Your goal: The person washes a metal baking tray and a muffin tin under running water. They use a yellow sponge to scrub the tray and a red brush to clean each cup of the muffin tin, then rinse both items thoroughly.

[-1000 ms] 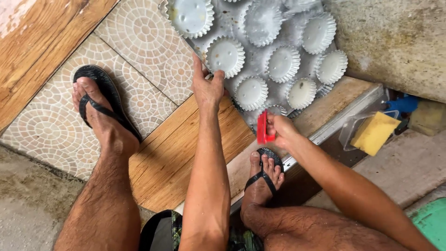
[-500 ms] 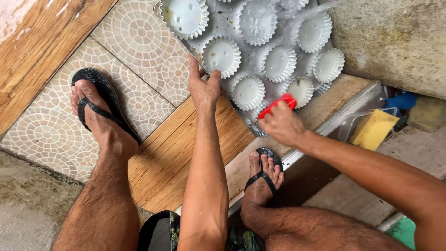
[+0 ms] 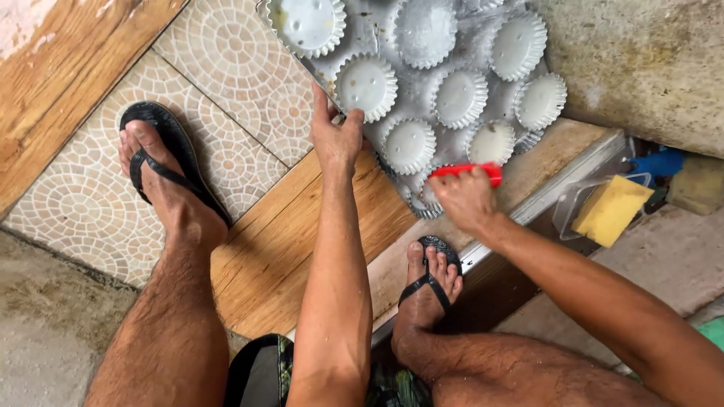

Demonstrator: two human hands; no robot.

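Note:
A metal baking tray [image 3: 377,34] with several fluted white cups lies on the floor at the top of the head view. My left hand [image 3: 336,136] grips the tray's near edge, thumb and fingers around its rim. My right hand [image 3: 466,197] holds a red-handled brush [image 3: 467,172] flat against the cups at the tray's lower corner; its bristles are hidden under the hand. My two feet in black flip-flops [image 3: 170,169] [image 3: 431,275] stand on either side of my left arm.
Patterned tiles [image 3: 226,60] and wood-look planks [image 3: 302,241] cover the floor. A metal door sill [image 3: 573,169] runs diagonally at right. Beyond it sit a clear plastic tub with a yellow sponge [image 3: 611,211], a blue object [image 3: 656,162] and a rough concrete wall [image 3: 641,68].
My right hand has swung the red brush from upright beside the tray to lying flat on the lower cups. My left hand stays on the tray's edge.

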